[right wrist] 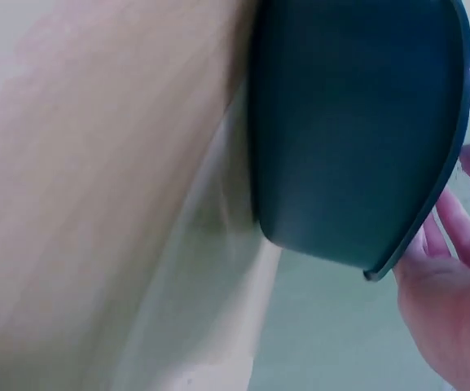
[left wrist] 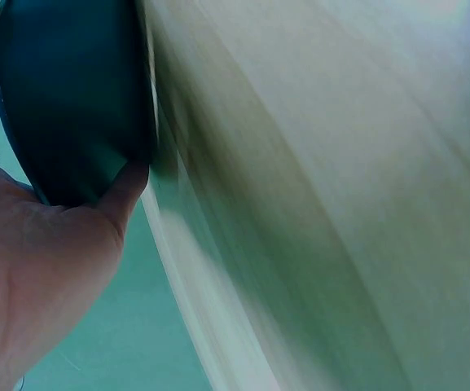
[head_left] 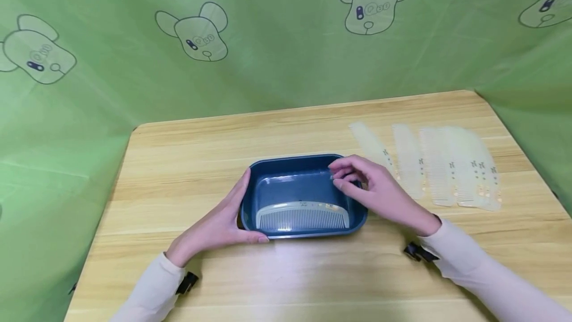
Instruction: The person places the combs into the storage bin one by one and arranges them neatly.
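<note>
A dark blue tray (head_left: 290,160) sits on the table, with a pale green comb (head_left: 304,216) lying along its near side, teeth toward the front. My left hand (head_left: 219,225) grips the tray's left end, thumb at the front edge; the left wrist view shows that hand (left wrist: 47,269) against the tray's outer wall (left wrist: 72,90). Over the tray's back right corner is my right hand (head_left: 373,185), fingers bent and thumb apart from the index finger. In the right wrist view, the hand (right wrist: 450,301) is beside the tray's rim (right wrist: 454,147); whether anything small lies between the fingertips is unclear.
Several pale translucent combs (head_left: 435,168) lie side by side, some overlapping, on the wooden table (head_left: 187,163) to the right of the tray. A green cloth (head_left: 286,73) with cartoon outlines hangs behind the table and along its sides.
</note>
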Action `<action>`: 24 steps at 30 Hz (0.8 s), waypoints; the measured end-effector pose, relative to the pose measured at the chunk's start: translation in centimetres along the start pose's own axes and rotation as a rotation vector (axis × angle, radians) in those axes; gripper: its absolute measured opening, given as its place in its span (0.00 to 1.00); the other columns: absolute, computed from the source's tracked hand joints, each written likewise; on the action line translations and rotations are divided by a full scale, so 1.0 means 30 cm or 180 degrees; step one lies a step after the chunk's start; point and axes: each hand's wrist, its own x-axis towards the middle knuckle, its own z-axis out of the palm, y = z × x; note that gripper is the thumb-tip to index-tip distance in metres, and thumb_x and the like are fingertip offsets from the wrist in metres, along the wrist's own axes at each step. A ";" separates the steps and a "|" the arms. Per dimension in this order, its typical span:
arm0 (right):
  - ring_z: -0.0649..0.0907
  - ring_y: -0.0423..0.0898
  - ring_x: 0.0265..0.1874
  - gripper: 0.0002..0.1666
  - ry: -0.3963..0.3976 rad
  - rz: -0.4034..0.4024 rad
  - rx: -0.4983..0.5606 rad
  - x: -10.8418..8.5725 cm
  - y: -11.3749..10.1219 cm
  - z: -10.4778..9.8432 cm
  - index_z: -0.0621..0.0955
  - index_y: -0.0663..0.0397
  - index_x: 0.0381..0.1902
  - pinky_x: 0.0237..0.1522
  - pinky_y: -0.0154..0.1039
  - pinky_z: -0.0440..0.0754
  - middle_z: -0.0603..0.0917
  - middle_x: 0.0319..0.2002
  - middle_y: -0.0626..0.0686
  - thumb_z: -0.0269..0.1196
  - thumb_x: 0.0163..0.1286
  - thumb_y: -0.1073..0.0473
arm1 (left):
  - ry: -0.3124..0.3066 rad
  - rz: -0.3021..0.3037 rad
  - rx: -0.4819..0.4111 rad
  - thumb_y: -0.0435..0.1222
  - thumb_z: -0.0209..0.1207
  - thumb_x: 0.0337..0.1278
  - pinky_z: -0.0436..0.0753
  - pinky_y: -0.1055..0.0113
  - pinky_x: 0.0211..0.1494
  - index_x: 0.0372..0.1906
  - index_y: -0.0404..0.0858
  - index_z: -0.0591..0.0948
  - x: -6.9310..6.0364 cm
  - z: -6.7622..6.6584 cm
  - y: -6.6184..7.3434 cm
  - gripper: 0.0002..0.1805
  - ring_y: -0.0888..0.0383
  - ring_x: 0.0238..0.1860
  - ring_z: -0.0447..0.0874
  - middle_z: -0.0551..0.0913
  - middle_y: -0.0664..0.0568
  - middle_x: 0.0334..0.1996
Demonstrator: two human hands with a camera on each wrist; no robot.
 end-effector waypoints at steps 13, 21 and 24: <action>0.84 0.43 0.50 0.19 0.0609 0.0424 0.0070 -0.002 0.027 -0.083 0.80 0.67 0.65 0.51 0.27 0.81 0.86 0.53 0.63 0.64 0.84 0.62 | 0.0011 0.0006 -0.0010 0.59 0.83 0.51 0.53 0.44 0.84 0.90 0.51 0.31 0.000 0.001 0.000 0.81 0.52 0.87 0.36 0.32 0.53 0.90; 0.82 0.43 0.51 0.27 0.0715 0.0725 -0.0442 -0.001 0.065 -0.147 0.76 0.67 0.71 0.50 0.22 0.77 0.86 0.57 0.62 0.66 0.83 0.57 | 0.0030 0.0018 -0.0019 0.59 0.83 0.51 0.53 0.44 0.84 0.90 0.50 0.31 -0.001 0.001 0.000 0.81 0.52 0.87 0.37 0.33 0.50 0.90; 0.83 0.49 0.53 0.33 0.0691 0.0866 -0.0668 -0.002 0.080 -0.169 0.74 0.67 0.73 0.49 0.21 0.76 0.85 0.59 0.64 0.69 0.81 0.54 | 0.0029 0.0026 -0.0013 0.59 0.83 0.51 0.53 0.44 0.84 0.90 0.50 0.31 -0.001 0.001 0.003 0.81 0.52 0.87 0.37 0.32 0.52 0.90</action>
